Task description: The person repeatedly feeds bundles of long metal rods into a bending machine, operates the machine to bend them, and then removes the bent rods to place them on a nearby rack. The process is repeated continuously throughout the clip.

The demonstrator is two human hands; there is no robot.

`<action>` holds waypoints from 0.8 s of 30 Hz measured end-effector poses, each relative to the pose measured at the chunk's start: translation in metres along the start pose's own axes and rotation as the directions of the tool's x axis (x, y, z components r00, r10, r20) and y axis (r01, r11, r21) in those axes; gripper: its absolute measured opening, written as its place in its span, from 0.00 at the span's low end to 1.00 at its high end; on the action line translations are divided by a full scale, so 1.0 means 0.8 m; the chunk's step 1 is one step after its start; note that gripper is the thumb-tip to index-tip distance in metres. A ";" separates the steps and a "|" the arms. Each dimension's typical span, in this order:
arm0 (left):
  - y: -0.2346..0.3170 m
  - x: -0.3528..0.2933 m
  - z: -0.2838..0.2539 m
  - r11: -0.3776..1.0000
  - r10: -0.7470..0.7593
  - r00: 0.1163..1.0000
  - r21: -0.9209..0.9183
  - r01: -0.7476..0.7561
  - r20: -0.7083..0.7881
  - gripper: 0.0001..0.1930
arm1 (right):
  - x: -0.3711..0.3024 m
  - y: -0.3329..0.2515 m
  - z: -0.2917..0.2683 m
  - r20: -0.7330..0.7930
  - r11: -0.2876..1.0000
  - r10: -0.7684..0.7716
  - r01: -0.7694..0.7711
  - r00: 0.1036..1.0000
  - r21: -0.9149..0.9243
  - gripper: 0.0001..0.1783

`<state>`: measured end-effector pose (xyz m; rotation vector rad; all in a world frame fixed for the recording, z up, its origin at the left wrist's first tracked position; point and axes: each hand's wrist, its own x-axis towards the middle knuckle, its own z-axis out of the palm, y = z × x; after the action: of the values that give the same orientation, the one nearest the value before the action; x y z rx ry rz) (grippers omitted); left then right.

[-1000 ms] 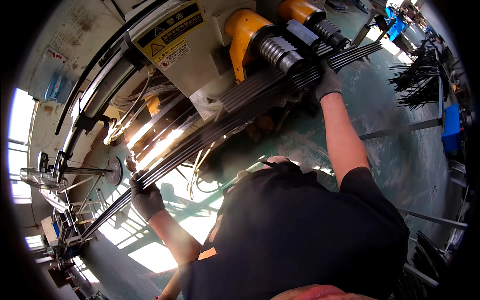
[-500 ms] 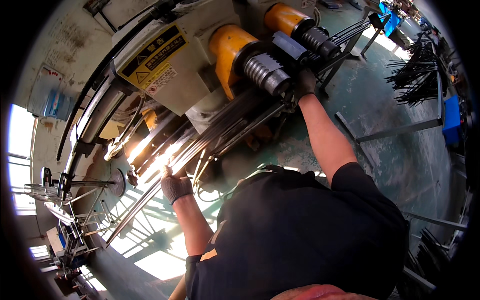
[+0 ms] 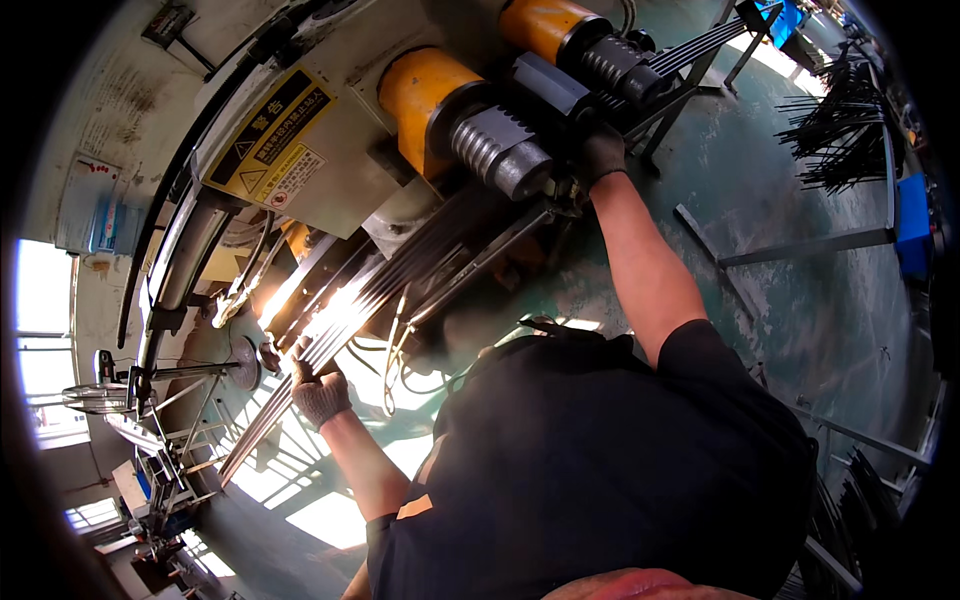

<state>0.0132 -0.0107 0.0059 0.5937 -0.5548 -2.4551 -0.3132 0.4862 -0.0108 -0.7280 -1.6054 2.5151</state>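
Observation:
A bundle of long thin metal rods point(image 3: 345, 318) runs slantwise from the lower left up under the machine. My left hand point(image 3: 322, 396), in a grey knit glove, grips the bundle near its lower part, in bright sunlight. Higher up, my right hand point(image 3: 602, 152), in a dark glove, reaches in beside a grey ridged cylinder point(image 3: 500, 150) and a grey block point(image 3: 552, 84). Shadow and the machine parts hide the right fingers. Orange housings point(image 3: 425, 90) carry the ridged cylinders.
The machine body point(image 3: 340, 190) bears a yellow warning label point(image 3: 270, 130). On the right stand a metal frame point(image 3: 810, 248) and a rack of dark rods point(image 3: 835, 125). A fan point(image 3: 100, 398) is at far left. Loose cables point(image 3: 395, 350) hang below the machine.
My left hand has moved left and slightly down along with the rods, which look more spread. The right hand stays beside the block. The view has shifted, moving the machine leftward in the picture.

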 end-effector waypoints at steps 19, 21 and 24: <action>-0.125 -0.025 0.083 0.950 0.136 0.989 0.273 -0.148 0.064 0.17 | -0.066 0.006 -0.046 0.003 0.979 -0.205 0.205 0.979 -0.013 0.28; -0.076 -0.016 0.066 0.997 0.067 0.997 -0.032 -0.068 -0.034 0.17 | -0.082 0.015 -0.067 -0.035 0.991 -0.115 0.117 0.993 0.067 0.29; -0.048 0.004 0.030 0.988 0.156 0.977 0.008 -0.157 -0.145 0.17 | -0.083 0.052 -0.123 -0.024 0.997 -0.079 0.078 0.997 -0.019 0.29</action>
<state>-0.0173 0.0232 0.0052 0.6944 -0.5180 -2.2436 -0.2047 0.5293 -0.0572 -0.6810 -1.6175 2.4310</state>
